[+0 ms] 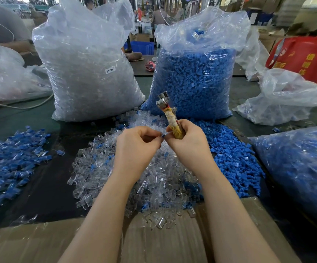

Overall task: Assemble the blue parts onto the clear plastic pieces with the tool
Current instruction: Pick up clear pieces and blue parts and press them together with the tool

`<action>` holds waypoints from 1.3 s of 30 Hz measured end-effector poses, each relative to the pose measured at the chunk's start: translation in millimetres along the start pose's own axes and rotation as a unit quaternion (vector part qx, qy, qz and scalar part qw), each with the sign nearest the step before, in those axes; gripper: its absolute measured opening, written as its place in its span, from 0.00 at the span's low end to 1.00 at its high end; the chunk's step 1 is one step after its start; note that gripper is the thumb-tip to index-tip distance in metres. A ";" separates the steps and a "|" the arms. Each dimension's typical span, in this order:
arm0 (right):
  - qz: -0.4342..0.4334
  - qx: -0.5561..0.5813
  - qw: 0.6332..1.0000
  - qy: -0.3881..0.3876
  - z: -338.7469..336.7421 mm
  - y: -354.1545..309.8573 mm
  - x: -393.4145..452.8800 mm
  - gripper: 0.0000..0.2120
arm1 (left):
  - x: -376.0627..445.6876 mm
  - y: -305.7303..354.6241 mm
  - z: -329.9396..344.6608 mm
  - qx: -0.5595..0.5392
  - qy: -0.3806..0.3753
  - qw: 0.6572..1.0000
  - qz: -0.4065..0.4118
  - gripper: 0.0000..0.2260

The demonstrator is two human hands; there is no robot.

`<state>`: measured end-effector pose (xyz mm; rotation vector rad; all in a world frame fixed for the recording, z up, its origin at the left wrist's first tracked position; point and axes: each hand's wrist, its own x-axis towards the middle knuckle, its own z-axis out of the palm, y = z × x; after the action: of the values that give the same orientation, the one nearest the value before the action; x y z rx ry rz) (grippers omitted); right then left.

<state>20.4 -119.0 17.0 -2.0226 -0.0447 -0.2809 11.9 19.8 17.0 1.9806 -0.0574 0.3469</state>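
My right hand (187, 138) grips the tool (170, 115), a stick wrapped in yellowish tape with a metal head pointing up and away. My left hand (137, 142) meets it at the fingertips, and a small blue part (163, 136) shows pinched between the two hands. Whether a clear piece is held there too is hidden by the fingers. Below my hands lies a heap of clear plastic pieces (135, 177). Loose blue parts (233, 160) are spread to the right of it. A pile of assembled blue-and-clear pieces (11, 162) lies at the left.
Two tall plastic bags stand behind the heaps, one of clear pieces (89, 73) and one of blue parts (195, 78). Another bag of blue pieces (302, 164) lies at the right. Flat cardboard (40, 242) covers the near edge. A red bag (305, 56) sits far right.
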 end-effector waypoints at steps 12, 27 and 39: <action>-0.028 0.042 0.998 -0.034 -0.9 -2.6 -0.5 0.11 | 3.0 -2.9 0.7 -0.164 0.005 0.983 -0.085 0.03; 0.023 -0.033 0.978 -0.202 -21.8 5.8 -1.5 0.07 | 8.2 -4.7 -9.6 -0.346 0.059 0.931 -0.102 0.03; 0.005 -0.057 0.973 -0.225 -19.5 1.1 -3.6 0.07 | 6.7 -2.0 -11.9 -0.337 0.060 0.934 -0.101 0.03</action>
<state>13.6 -136.5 23.6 -2.1640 -0.3076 0.1923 16.1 32.2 21.6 1.2675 0.0963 0.2663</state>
